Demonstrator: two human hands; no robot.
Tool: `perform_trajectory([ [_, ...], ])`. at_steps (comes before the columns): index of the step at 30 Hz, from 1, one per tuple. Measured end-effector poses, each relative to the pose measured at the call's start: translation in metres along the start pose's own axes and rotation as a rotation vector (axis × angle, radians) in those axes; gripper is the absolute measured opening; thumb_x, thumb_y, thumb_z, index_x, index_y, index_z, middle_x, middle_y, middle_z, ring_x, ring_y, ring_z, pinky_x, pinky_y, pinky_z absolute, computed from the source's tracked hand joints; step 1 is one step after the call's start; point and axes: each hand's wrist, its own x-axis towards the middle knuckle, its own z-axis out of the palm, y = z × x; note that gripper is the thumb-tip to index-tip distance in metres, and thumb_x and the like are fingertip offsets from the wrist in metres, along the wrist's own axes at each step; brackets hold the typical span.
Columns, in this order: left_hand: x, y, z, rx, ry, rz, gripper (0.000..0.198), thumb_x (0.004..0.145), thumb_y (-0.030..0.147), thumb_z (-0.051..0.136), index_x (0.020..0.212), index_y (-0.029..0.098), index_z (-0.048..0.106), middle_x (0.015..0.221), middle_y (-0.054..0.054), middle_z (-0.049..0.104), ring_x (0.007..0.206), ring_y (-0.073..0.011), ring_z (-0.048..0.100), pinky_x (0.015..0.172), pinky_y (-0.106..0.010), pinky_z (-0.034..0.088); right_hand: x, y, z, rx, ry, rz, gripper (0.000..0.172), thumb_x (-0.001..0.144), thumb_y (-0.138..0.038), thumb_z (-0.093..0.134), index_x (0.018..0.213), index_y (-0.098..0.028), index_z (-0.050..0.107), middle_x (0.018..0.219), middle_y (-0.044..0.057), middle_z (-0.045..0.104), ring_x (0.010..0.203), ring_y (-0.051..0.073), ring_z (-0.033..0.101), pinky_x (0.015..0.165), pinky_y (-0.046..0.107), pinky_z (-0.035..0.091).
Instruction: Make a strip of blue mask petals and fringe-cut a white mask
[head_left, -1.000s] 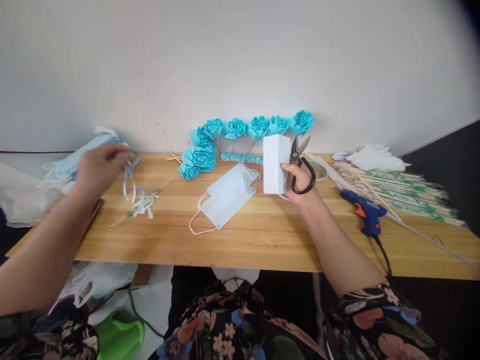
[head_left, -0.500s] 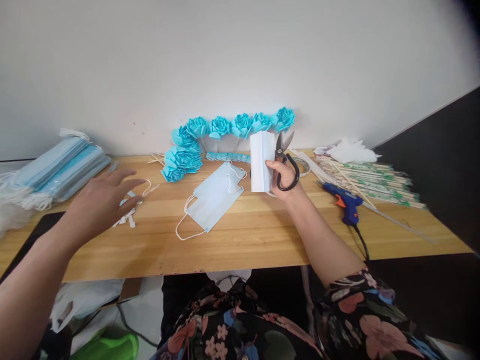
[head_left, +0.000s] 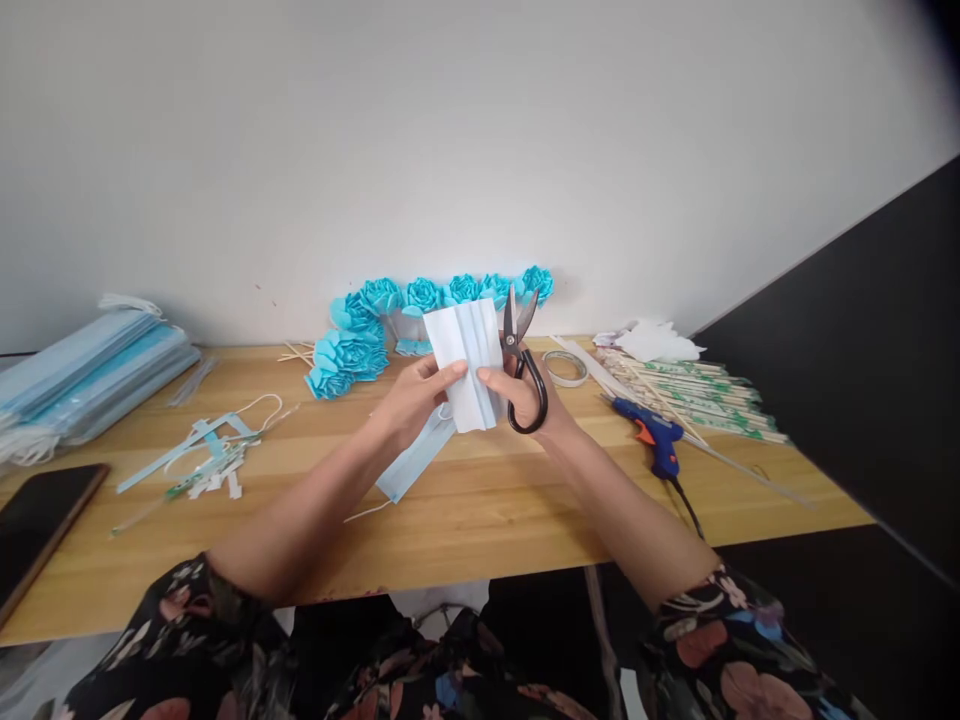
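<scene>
Between my two hands is a white and pale-blue pleated piece of face mask [head_left: 466, 340], held upright above the table. My left hand [head_left: 420, 398] pinches it at the left, thumb in front. My right hand [head_left: 525, 395] grips its right side with the thumb and also carries a pair of scissors [head_left: 527, 370], black-handled, blades parted and pointing up. Beneath and behind my left hand a blue face mask [head_left: 416, 462] lies on the table, partly covered. Blue flowers [head_left: 423, 294] made of folded material stand in a curved row behind the piece.
On the left lie a stack of face masks [head_left: 97, 365], cut strips and ear loops [head_left: 214, 460], and a phone [head_left: 45, 520]. To the right are a tape roll [head_left: 566, 368], a blue glue gun [head_left: 651, 432], wrapped sticks [head_left: 697, 395] and crumpled white material [head_left: 652, 340].
My left hand has come from the cut scraps at the left to the mask piece and taken hold of it. The right hand has brought the piece and scissors slightly left and lower.
</scene>
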Motion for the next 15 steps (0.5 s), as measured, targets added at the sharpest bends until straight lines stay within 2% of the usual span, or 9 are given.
perform_trajectory([
  [3,0.012,0.003,0.006,0.026,0.125,0.093,0.033,0.069,0.043,0.085,0.074,0.017,0.066,0.077,-0.001,0.068,0.071,-0.0131,0.060,0.075,-0.029,0.049,0.003,0.000,-0.004,-0.073,0.037,-0.016,0.044,0.076,-0.041,0.074,0.116,-0.023,0.065,0.105,0.003,0.073,0.096,0.026,0.068,0.086,0.039,0.054],
  [7,0.016,0.009,0.005,0.099,0.151,0.156,0.028,0.075,0.041,0.079,0.077,0.018,0.065,0.076,0.001,0.065,0.069,-0.0115,0.056,0.071,-0.027,0.046,0.005,0.000,-0.008,-0.100,0.073,-0.006,0.038,0.078,-0.040,0.073,0.111,-0.023,0.066,0.099,0.001,0.073,0.091,0.025,0.067,0.080,0.037,0.054],
  [11,0.017,0.010,0.002,0.090,0.243,0.179,0.027,0.076,0.040,0.077,0.077,0.018,0.062,0.074,0.003,0.060,0.065,-0.0096,0.050,0.063,-0.023,0.041,0.009,0.002,-0.008,-0.034,0.092,-0.015,0.038,0.078,-0.040,0.074,0.111,-0.025,0.066,0.102,0.001,0.074,0.096,0.027,0.068,0.084,0.039,0.054],
  [15,0.018,0.007,-0.001,0.157,0.288,0.255,0.029,0.078,0.043,0.075,0.079,0.018,0.061,0.076,0.002,0.062,0.068,-0.0107,0.051,0.065,-0.023,0.043,0.018,0.008,-0.006,0.015,0.155,-0.037,0.033,0.077,-0.040,0.075,0.106,-0.024,0.067,0.100,0.002,0.074,0.096,0.028,0.069,0.084,0.040,0.054],
])
